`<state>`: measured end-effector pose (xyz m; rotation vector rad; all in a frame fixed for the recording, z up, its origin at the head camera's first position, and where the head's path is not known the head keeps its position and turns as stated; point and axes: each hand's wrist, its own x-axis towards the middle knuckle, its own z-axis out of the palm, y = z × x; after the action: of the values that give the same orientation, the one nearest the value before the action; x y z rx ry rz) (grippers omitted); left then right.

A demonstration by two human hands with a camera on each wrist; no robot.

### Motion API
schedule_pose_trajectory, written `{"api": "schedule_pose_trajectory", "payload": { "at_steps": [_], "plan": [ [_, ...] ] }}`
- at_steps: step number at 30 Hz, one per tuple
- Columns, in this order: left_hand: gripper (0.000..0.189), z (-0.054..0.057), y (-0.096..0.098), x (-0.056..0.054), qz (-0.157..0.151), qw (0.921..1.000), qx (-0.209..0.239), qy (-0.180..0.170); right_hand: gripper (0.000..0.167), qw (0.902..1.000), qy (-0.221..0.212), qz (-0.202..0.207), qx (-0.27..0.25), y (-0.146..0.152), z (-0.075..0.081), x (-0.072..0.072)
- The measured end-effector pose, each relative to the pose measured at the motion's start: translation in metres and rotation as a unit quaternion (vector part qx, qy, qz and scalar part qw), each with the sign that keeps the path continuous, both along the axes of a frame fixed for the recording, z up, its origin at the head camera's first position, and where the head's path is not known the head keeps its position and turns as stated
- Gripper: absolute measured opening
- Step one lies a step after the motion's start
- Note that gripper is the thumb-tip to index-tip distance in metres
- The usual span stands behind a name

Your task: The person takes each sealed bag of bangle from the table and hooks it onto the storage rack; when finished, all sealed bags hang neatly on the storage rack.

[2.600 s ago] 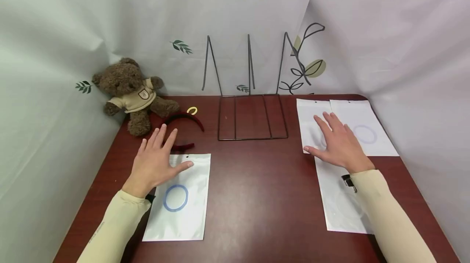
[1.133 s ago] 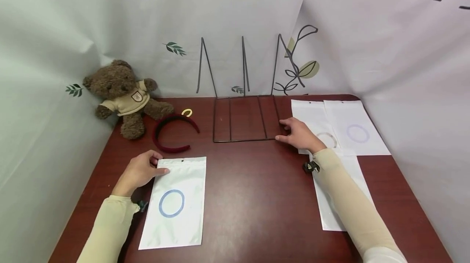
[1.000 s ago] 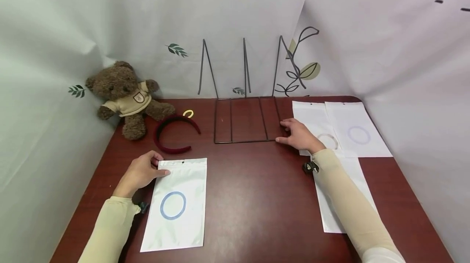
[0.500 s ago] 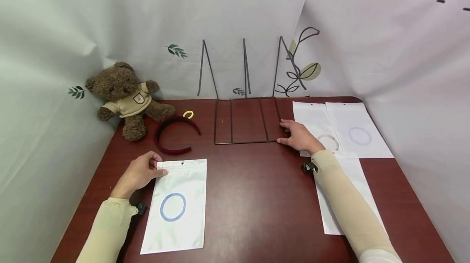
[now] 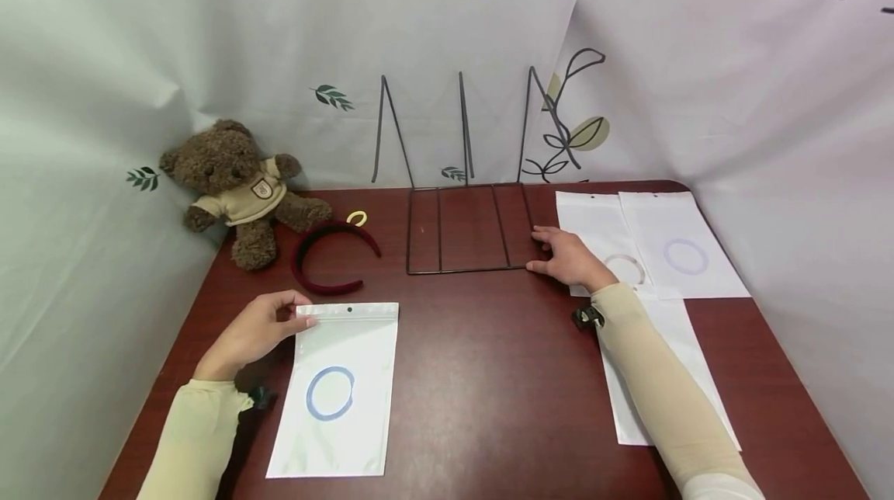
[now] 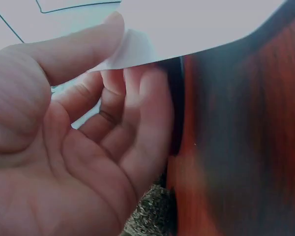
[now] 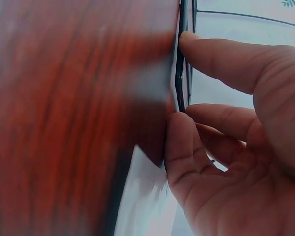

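My left hand (image 5: 254, 333) pinches the upper left corner of a white zip bag (image 5: 363, 376), which bears a blue ring and has a hole near its top edge. In the left wrist view the thumb lies on top of the bag's corner (image 6: 177, 29) and the fingers are beneath, the corner slightly raised. My right hand (image 5: 569, 258) holds the near right corner of a black wire rack (image 5: 461, 270), thumb on the front bar and fingers by the side bar. In the right wrist view the rack's dark bar (image 7: 180, 73) runs between thumb and fingers.
A dark red headband (image 5: 328, 286) and a yellow hair tie (image 5: 358, 218) lie behind the bag. A brown teddy bear (image 5: 254, 244) leans at the back left. Several white bags (image 5: 687, 228) lie at the right, partly under the right forearm. Rack uprights stand before the curtain.
Both hands came down from open, spread poses, the left to the bag's corner, the right leftward to the rack's corner. Lately the left hand shifted slightly left and the bag's corner rose.
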<state>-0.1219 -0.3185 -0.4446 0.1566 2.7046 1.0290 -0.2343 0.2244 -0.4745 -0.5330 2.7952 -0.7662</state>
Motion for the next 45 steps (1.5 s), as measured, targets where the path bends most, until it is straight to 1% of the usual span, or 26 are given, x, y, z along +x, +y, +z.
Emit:
{"api": "schedule_pose_trajectory", "payload": {
  "at_steps": [6, 11, 15, 19, 23, 27, 30, 34, 37, 41, 45],
  "plan": [
    [0.017, 0.006, 0.003, 0.000, -0.006, 0.9994, 0.033, 0.009, 0.073, 1.0000, -0.004, -0.006, -0.002, -0.001, 0.000, 0.000],
    [0.020, 0.012, 0.010, -0.002, 0.002, 0.9987, 0.049, 0.018, 0.073, 0.9998, -0.007, -0.016, -0.010, 0.000, 0.000, 0.000],
    [0.021, 0.021, 0.015, -0.003, 0.012, 0.9977, 0.056, 0.037, 0.073, 0.9995, -0.006, -0.023, -0.019, 0.000, 0.001, 0.001],
    [0.018, 0.029, 0.021, -0.002, 0.014, 0.9945, 0.081, 0.065, 0.073, 0.9992, -0.013, -0.028, -0.027, 0.000, 0.000, 0.001],
    [0.016, 0.037, 0.027, -0.003, 0.016, 0.9893, 0.104, 0.101, 0.072, 0.9993, -0.002, -0.030, -0.024, 0.000, 0.001, 0.001],
    [0.017, 0.044, 0.034, -0.006, 0.020, 0.9833, 0.125, 0.131, 0.071, 0.9992, 0.011, -0.032, -0.021, 0.000, 0.002, 0.000],
    [0.017, 0.048, 0.038, -0.007, 0.025, 0.9788, 0.141, 0.146, 0.067, 0.9987, 0.007, -0.038, -0.034, 0.000, 0.001, -0.002],
    [0.014, 0.052, 0.043, -0.007, 0.040, 0.9724, 0.161, 0.164, 0.060, 0.9965, -0.010, -0.051, -0.065, -0.001, 0.000, -0.004],
    [0.013, 0.055, 0.047, -0.008, 0.046, 0.9650, 0.187, 0.178, 0.058, 0.9950, -0.021, -0.060, -0.077, 0.000, -0.001, -0.005],
    [0.012, 0.061, 0.053, -0.009, 0.048, 0.9532, 0.227, 0.195, 0.058, 0.9939, -0.032, -0.062, -0.086, 0.003, 0.000, -0.006],
    [0.010, 0.070, 0.062, -0.008, 0.055, 0.9453, 0.247, 0.205, 0.059, 0.9932, -0.037, -0.063, -0.091, 0.005, 0.000, -0.006]
  ]
}}
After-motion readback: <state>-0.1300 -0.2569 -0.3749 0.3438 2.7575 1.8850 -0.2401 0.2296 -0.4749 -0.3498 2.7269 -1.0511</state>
